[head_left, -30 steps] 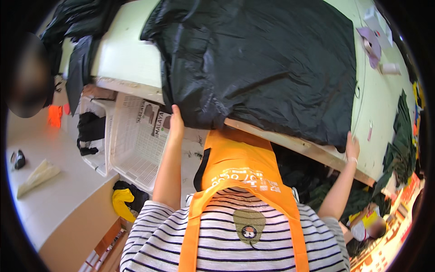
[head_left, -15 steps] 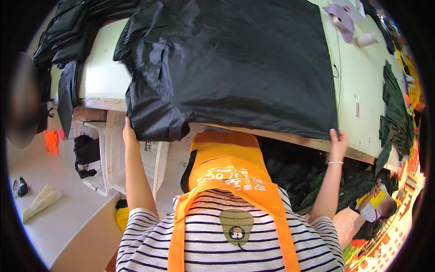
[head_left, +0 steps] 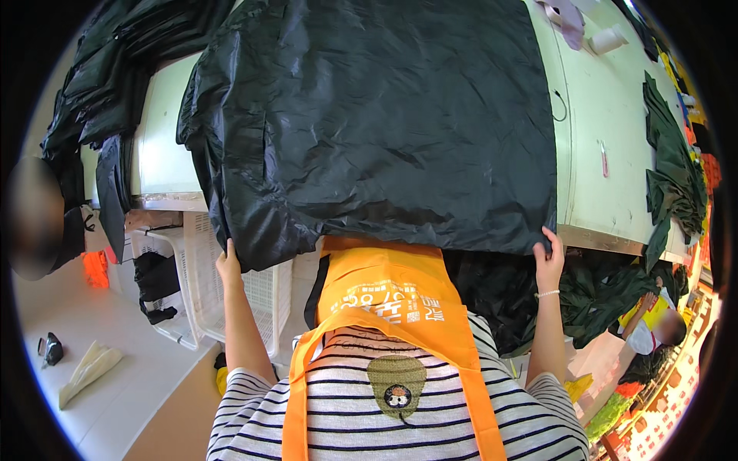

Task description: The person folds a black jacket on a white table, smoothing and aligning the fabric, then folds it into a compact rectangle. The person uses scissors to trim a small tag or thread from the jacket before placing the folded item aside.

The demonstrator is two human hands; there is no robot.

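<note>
A large black garment (head_left: 400, 123) of thin, shiny cloth lies spread over the pale table, its near edge hanging past the table's front. My left hand (head_left: 228, 265) pinches the garment's near left corner, where the cloth is bunched and folded. At the near right corner, my right hand (head_left: 549, 257) grips the edge between thumb and fingers. The cloth stretches between both hands and is wrinkled across its middle. Its far end runs out of the picture at the top.
Folded black garments (head_left: 115, 77) are stacked at the table's left. Dark green cloth (head_left: 673, 165) lies at its right edge, near a white spool (head_left: 607, 40). White plastic baskets (head_left: 231, 292) stand below on the left. Dark cloth (head_left: 500, 300) fills the space under the table. A person (head_left: 653, 323) sits far right.
Both hands have drawn the garment's near edge toward me and slightly downward; my right hand has also shifted left. The cloth looks more rippled than before.
</note>
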